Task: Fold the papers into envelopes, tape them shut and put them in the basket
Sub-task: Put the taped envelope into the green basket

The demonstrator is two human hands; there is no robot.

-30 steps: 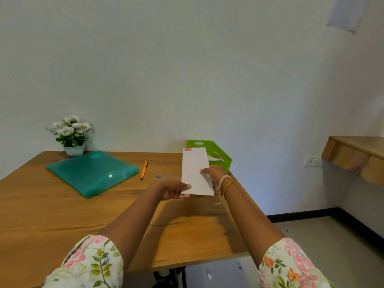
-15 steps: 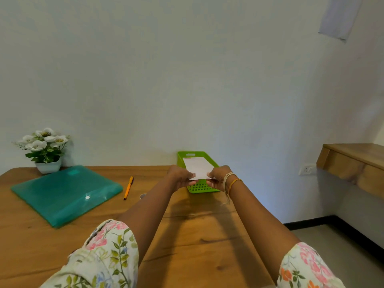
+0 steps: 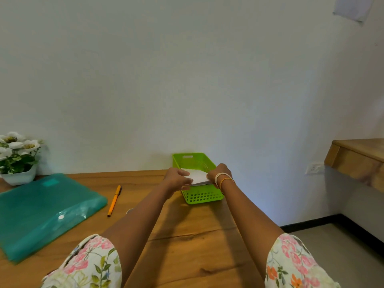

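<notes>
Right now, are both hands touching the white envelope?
Touching. The head view shows the left hand and the right hand each pinching an end of the white envelope over the green basket.

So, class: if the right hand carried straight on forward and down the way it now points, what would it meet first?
Probably the green basket: the right hand holds the envelope just over its open top, though depth is hard to judge.

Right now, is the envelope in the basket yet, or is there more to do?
Nearly. Done: the white envelope is already folded flat. In hand: the left hand and right hand both pinch its ends, holding it over the open green basket. Left: let go so it drops inside. The green folder may hold more paper, but I cannot see inside it.
</notes>
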